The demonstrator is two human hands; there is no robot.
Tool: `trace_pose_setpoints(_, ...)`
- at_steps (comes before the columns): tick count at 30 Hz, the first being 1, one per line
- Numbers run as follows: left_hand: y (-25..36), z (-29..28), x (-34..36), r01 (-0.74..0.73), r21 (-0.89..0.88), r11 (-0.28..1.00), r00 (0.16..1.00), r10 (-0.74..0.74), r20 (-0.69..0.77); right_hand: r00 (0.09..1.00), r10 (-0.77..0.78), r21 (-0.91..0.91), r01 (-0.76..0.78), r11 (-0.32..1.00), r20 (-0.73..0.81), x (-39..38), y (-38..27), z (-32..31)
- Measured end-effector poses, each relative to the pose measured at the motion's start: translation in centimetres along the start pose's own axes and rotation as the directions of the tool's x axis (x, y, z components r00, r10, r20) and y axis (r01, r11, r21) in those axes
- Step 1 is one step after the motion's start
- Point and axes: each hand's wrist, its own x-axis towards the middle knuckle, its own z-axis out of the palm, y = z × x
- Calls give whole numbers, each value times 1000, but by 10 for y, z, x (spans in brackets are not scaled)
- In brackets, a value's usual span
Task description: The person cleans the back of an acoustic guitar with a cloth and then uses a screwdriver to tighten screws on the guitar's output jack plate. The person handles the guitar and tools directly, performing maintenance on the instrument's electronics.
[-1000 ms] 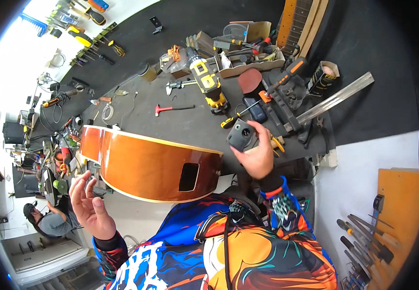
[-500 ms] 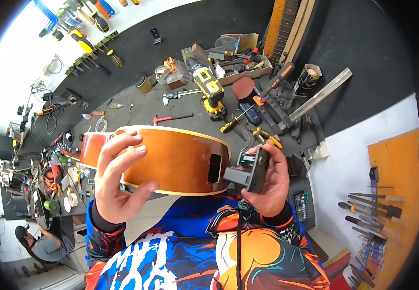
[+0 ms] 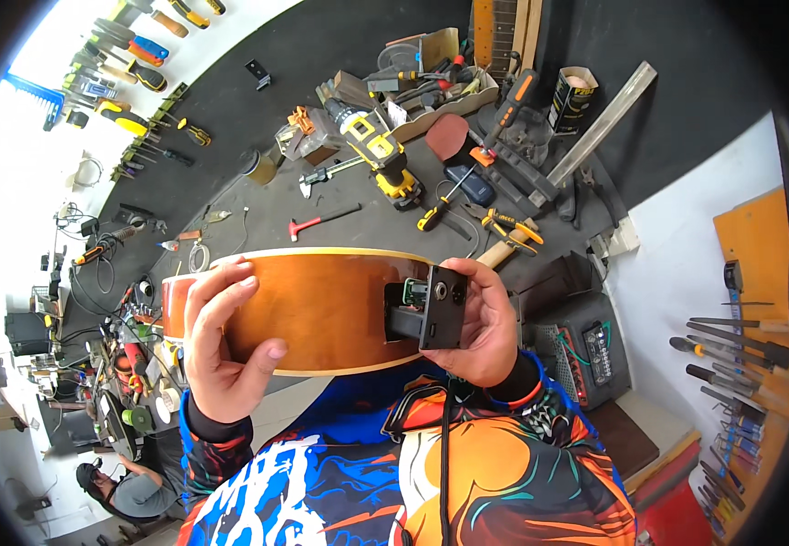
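An acoustic guitar body (image 3: 321, 309) lies before me with its glossy orange-brown side facing up and pale binding along both edges. My left hand (image 3: 226, 337) rests on that side near the narrow waist, thumb and fingers spread apart. Between the fingers and thumb of my right hand (image 3: 487, 332) is a black guitar preamp (image 3: 443, 308), a square-faced panel with a jack socket and a green circuit board behind it. Its rear part reaches into the rectangular cutout (image 3: 392, 298) in the guitar's side, while the panel stands tilted away from the wood.
A yellow-black cordless drill (image 3: 381, 155), red-handled hammer (image 3: 323, 221), caliper (image 3: 330, 176), pliers (image 3: 508, 226) and screwdriver (image 3: 440, 207) lie beyond the guitar. Files hang on an orange board (image 3: 758, 264) at right. Another person (image 3: 135, 491) is at lower left.
My right hand has brought the preamp left to the guitar, its rear part now entering the cutout. My left hand stays at the guitar's waist. The whole view has shifted slightly.
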Motion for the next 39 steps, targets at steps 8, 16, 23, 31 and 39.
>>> trace_pose_setpoints(8,4,9,4,26,33,999,993,-21,-117,999,54,-182,-52,982,4,-2,11,0)
trace_pose_setpoints(16,-1,5,1,49,18,999,999,-48,-21,1000,4,-237,-5,971,-2,6,12,9)
trace_pose_setpoints(23,2,9,1,83,-37,996,995,-85,-60,990,-116,-402,139,905,82,11,13,4)
trace_pose_setpoints(31,-2,7,-1,91,-20,996,994,-92,-61,998,-30,-405,49,913,53,12,1,-1)
trace_pose_setpoints(39,-2,7,-2,93,-20,995,993,-94,-75,1000,12,-216,-11,976,4,7,10,-2)
